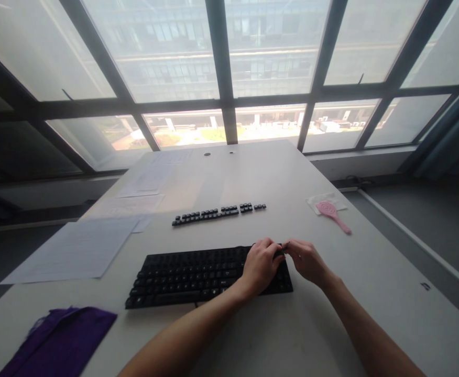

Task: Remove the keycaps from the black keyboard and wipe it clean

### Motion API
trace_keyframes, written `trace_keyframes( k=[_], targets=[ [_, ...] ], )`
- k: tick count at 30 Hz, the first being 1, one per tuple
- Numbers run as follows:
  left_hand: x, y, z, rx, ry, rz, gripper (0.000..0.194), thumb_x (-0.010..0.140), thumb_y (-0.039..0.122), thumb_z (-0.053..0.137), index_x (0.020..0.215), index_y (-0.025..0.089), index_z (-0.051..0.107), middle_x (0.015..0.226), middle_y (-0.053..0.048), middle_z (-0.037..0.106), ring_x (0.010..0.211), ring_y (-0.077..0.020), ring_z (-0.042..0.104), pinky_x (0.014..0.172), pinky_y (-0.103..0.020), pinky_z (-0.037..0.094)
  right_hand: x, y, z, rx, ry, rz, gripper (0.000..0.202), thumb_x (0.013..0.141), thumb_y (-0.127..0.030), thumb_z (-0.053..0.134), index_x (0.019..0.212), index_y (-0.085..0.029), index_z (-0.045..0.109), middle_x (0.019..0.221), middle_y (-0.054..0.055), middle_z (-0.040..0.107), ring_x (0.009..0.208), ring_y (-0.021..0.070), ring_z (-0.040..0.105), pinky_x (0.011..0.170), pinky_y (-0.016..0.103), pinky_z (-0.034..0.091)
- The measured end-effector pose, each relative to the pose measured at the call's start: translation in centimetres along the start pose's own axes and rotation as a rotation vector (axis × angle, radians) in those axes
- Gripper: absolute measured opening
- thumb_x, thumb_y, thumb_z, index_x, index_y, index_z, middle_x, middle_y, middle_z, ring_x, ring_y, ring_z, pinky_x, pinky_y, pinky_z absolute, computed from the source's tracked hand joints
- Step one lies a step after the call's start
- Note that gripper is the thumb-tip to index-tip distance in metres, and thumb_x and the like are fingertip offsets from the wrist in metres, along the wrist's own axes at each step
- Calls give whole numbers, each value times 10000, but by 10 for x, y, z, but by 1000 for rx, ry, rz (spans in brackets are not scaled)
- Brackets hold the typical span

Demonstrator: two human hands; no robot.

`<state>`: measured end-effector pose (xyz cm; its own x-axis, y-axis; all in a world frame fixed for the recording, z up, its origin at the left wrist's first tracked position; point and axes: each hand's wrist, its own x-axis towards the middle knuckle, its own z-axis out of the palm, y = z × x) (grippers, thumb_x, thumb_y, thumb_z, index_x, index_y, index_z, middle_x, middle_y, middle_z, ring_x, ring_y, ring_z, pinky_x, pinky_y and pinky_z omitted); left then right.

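A black keyboard lies on the white table, its upper rows looking stripped of keycaps. My left hand rests over its right part, fingers closed near the top right corner. Just beside it, my right hand is closed too, its fingertips meeting the left ones at that corner. A small dark thing between the fingertips is too hidden to name. Behind the keyboard, loose black keycaps stand in rows.
Printed sheets lie at the left, and a purple cloth at the front left. On the right, a pink hairbrush overlaps a white packet. The white table reaches toward the windows.
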<state>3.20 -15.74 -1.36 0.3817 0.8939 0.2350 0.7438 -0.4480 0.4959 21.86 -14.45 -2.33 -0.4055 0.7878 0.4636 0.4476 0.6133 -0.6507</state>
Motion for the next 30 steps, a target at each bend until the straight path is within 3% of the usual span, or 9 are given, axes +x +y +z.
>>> trace_keyframes(
  k=[5,10,13,17,22,24,30],
  targets=[
    [1,-1,0,-11,15,5,134,914,298,653,1032,236,664,1021,-27,633,963,-210,577,861,-332,459,-1,5,17,150,256,137,149,947,-160,493,850,-207,596,721,13,648,660,169,625,652,274,504],
    [2,-1,-1,-17,15,10,112,929,295,630,1020,234,653,1029,-28,631,964,-208,574,864,-332,458,-3,9,28,219,363,240,159,945,-174,510,804,-206,576,672,-4,613,619,162,600,604,264,492],
    [2,-2,0,-15,16,0,127,924,296,637,1034,231,649,1029,-29,631,975,-211,573,869,-333,457,-4,8,26,159,328,167,159,956,-173,503,827,-210,588,712,12,635,655,171,612,641,280,498],
    [2,-2,2,10,5,-7,171,913,305,654,1068,233,654,1029,-33,635,966,-216,575,863,-338,456,-1,7,11,51,118,-6,192,987,-183,479,864,-214,623,810,50,681,741,191,635,719,308,502],
    [2,-2,1,12,2,10,142,929,305,631,1048,240,670,1016,-30,636,946,-205,574,849,-328,460,1,4,-3,33,-3,0,145,977,-174,517,921,-224,641,857,50,704,770,194,648,732,303,504],
    [2,-2,1,6,10,12,139,930,308,629,1044,241,672,1018,-27,638,946,-202,575,848,-326,462,1,3,-1,43,22,20,138,968,-170,527,912,-223,640,853,48,707,770,195,652,736,301,507],
    [2,-3,-1,-19,19,-8,157,916,296,645,1065,258,678,1028,-24,643,982,-206,584,870,-326,466,2,2,17,187,269,176,121,903,-143,552,822,-205,616,722,8,661,673,170,633,653,266,510]
  ],
)
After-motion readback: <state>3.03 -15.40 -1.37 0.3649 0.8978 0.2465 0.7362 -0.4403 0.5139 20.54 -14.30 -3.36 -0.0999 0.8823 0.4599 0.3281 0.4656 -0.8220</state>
